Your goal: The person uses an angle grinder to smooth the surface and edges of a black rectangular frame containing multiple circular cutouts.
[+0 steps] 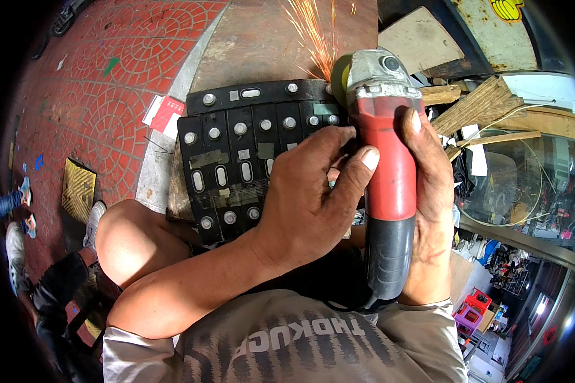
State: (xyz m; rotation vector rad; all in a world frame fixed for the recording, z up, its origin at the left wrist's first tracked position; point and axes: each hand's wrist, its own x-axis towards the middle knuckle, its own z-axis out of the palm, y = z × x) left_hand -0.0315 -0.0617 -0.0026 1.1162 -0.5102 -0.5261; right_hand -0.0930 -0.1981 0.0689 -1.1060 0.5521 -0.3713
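Note:
A red and black angle grinder (388, 172) with a silver gear head lies across the right part of my view, its head pointing away. Wrapped along its right side is my right hand (431, 172), thumb on the red body. My left hand (313, 195) is closed against its left side, the thumb tip on the body; its other fingers are partly hidden. At the head's left, the yellowish disc (342, 76) meets the far right corner of a black battery-like block (227, 153) with silver round studs and oval slots. Orange sparks (319, 48) fly away from that spot.
The block rests on a worn wooden board (249, 45). Wood scraps (479, 105) and a glass-topped case (511, 185) stand at right. Red paving (121, 83) spreads to the left, with a yellow ridged plate (80, 188). Other people's legs and feet (19, 242) show at far left.

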